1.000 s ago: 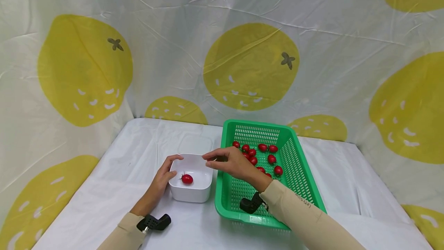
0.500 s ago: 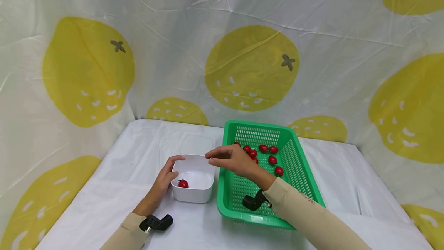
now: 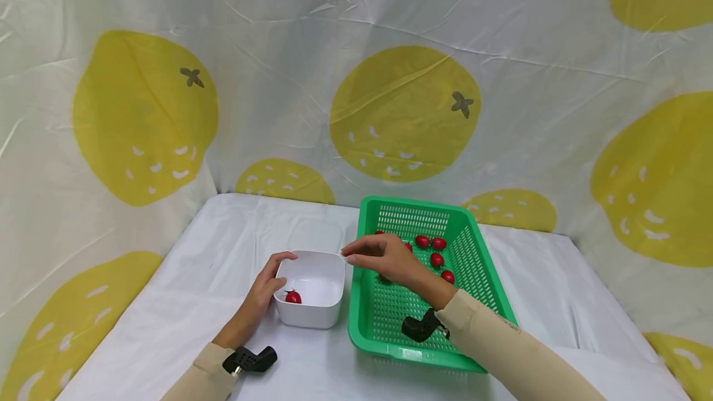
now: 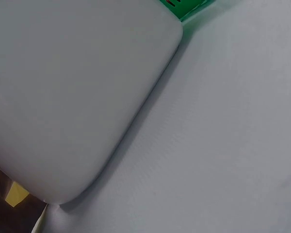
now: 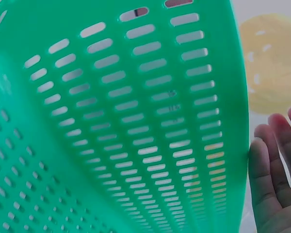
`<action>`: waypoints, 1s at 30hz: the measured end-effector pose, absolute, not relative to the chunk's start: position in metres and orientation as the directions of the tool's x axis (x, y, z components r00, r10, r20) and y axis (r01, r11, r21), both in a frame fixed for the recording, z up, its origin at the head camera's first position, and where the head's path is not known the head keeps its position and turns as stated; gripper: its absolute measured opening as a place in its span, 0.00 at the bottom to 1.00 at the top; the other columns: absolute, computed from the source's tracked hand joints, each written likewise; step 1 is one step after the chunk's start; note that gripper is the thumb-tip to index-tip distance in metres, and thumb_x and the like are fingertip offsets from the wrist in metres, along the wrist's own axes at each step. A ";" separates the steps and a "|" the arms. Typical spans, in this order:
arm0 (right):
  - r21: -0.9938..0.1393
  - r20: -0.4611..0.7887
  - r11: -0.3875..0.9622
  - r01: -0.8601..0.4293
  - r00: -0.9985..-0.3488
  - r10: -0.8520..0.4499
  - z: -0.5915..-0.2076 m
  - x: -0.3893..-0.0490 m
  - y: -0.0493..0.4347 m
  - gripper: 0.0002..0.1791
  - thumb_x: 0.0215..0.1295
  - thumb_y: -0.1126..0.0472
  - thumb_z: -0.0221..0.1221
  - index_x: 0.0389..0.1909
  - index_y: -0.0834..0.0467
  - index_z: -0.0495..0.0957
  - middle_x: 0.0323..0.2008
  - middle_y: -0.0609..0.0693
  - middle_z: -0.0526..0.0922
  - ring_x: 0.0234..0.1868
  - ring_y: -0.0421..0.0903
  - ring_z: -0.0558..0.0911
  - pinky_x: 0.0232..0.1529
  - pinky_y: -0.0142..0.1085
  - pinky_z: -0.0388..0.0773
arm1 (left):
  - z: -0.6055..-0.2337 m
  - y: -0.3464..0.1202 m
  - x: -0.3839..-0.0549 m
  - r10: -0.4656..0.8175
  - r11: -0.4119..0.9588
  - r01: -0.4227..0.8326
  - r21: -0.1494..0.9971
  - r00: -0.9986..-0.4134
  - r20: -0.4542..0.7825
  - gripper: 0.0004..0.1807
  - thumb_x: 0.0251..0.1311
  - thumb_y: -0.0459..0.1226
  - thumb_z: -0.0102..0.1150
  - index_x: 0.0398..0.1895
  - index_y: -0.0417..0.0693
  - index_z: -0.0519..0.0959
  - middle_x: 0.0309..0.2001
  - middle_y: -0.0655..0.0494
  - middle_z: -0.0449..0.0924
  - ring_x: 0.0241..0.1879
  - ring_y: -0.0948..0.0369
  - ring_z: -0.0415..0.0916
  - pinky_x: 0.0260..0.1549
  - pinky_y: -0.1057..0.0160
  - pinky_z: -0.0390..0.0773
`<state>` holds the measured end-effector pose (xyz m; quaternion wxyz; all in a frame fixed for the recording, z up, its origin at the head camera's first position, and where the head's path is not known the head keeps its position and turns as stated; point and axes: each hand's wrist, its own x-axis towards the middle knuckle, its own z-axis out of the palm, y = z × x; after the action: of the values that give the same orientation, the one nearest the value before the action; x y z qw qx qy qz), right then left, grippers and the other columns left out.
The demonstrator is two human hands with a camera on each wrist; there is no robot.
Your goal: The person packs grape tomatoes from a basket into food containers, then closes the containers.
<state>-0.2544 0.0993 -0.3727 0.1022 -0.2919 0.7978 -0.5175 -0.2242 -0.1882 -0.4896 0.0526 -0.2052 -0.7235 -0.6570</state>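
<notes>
My left hand (image 3: 260, 288) grips the left side of a small white square container (image 3: 311, 314), thumb over the near-left rim and fingers toward the back. One red cherry tomato (image 3: 293, 296) with a green stem lies in its near-left corner. The container's wall (image 4: 77, 97) fills much of the left wrist view; no hand shows there. My right hand (image 3: 390, 260) hovers over the left rim of a green basket (image 3: 362, 333), beside the container. Its fingers are extended, thumb apart, with nothing visible between them. The right wrist view shows these fingers (image 5: 262, 170) beside the basket's rim.
Several cherry tomatoes (image 3: 437, 259) lie in the green basket, some hidden behind the right hand. A translucent lid-like sheet (image 3: 317, 232) lies behind the container. White cloth (image 3: 189, 327) covers the table, and a lemon-print curtain (image 3: 267, 98) hangs behind.
The tomato in the container has shifted toward its near-left corner. Red seen at the right fingertips a second ago is gone. The right hand has moved slightly right; the left hand keeps its hold.
</notes>
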 end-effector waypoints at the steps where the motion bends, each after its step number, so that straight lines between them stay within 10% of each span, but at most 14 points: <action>1: -0.886 0.139 0.295 -0.359 -0.810 -0.570 -0.372 -0.254 0.101 0.13 0.64 0.61 0.61 0.48 0.59 0.83 0.46 0.53 0.84 0.43 0.45 0.82 0.40 0.31 0.80 | -0.490 -0.189 -0.224 0.228 0.053 0.365 0.929 -0.910 0.345 0.25 0.63 0.28 0.34 0.63 0.49 0.66 0.67 0.50 0.60 0.74 0.47 0.36 0.66 0.34 0.31; 30: -0.853 0.073 0.430 -0.297 -0.883 -0.465 -0.394 -0.275 0.157 0.18 0.64 0.52 0.62 0.50 0.58 0.82 0.49 0.53 0.83 0.49 0.45 0.81 0.49 0.43 0.78 | -0.490 -0.187 -0.222 0.221 0.056 0.374 0.926 -0.909 0.354 0.25 0.62 0.28 0.34 0.62 0.47 0.66 0.66 0.47 0.61 0.74 0.45 0.37 0.67 0.35 0.30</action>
<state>-0.2753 0.1571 -0.3939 0.0867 -0.2263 0.8411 -0.4836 -0.2222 -0.1870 -0.4896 0.0585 -0.2053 -0.7243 -0.6556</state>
